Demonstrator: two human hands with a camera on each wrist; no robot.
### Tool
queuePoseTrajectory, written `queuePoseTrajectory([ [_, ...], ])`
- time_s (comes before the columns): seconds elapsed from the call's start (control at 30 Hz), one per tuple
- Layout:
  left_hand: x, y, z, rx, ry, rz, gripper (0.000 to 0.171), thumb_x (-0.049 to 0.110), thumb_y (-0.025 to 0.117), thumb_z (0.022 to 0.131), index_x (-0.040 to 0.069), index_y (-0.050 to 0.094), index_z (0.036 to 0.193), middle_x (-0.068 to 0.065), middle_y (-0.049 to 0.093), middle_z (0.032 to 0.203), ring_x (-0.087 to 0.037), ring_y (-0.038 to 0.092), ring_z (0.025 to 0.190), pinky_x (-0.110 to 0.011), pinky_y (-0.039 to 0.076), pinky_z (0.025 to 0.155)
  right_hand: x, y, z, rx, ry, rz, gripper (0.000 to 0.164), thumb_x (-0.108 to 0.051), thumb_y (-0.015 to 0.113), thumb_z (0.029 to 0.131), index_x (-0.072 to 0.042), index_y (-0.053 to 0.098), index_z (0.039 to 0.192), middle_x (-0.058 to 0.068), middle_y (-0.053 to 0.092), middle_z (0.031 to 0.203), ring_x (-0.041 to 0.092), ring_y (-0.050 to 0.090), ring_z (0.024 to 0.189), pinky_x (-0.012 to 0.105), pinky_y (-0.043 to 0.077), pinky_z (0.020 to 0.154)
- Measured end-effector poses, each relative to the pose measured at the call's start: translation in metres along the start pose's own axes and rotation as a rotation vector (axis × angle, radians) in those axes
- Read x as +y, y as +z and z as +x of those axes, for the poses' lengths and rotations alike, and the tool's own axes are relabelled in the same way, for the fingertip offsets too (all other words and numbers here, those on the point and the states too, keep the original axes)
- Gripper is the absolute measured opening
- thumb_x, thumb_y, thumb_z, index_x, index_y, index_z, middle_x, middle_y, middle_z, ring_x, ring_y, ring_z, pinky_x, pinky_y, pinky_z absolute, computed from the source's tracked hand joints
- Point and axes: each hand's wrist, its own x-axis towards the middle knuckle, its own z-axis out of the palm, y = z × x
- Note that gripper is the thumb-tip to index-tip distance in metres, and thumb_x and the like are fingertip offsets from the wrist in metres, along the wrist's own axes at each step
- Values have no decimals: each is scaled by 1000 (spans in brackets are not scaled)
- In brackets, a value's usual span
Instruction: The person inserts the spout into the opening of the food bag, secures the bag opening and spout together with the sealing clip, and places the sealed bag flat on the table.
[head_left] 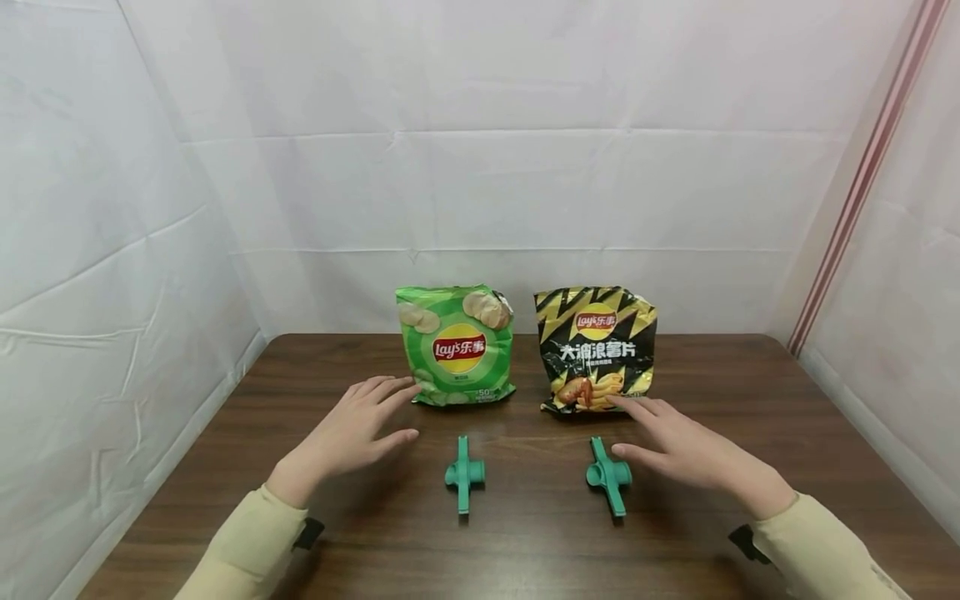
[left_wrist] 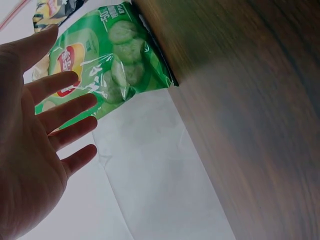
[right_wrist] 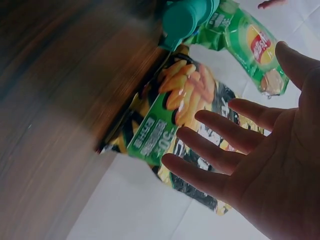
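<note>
A green bag of potato chips (head_left: 457, 350) stands upright toward the back of the table, left of centre. To its right stands a black and yellow bag of chips (head_left: 597, 354). My left hand (head_left: 348, 433), fingers spread and holding nothing, is at the lower left of the green bag. My right hand (head_left: 686, 450) reaches in from the right, fingers straight, its fingertips overlapping the black bag's lower right corner in the head view. Two teal bag clips with round spouts lie in front of the bags: the left clip (head_left: 463, 475) and the right clip (head_left: 609, 476), the latter near my right thumb.
The brown wood-grain table (head_left: 525, 554) is enclosed by white sheeting (head_left: 480, 192) at the back and both sides. A red-striped seam (head_left: 862, 183) runs down the sheeting at the right corner. Dark straps (head_left: 307, 533) show under both light sleeves.
</note>
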Motion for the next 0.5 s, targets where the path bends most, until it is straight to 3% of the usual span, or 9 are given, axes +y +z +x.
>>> queuePoseTrajectory([
  [0.2,1,3,3,-2,18,1,59,46,59,91,17,47,141,-9,48,140,-31,43,130,-54,33,105,-8,4,9,-12,-49,18,71,-58,50,91,-19,32,148,13,41,143,32,40,132,54,41,99],
  [0.5,4,6,8,5,62,-14,59,43,64,89,16,49,139,-9,53,135,-28,46,126,-52,35,104,-23,5,18,-80,-71,61,77,-68,42,88,-23,31,149,6,39,146,28,37,134,52,39,102],
])
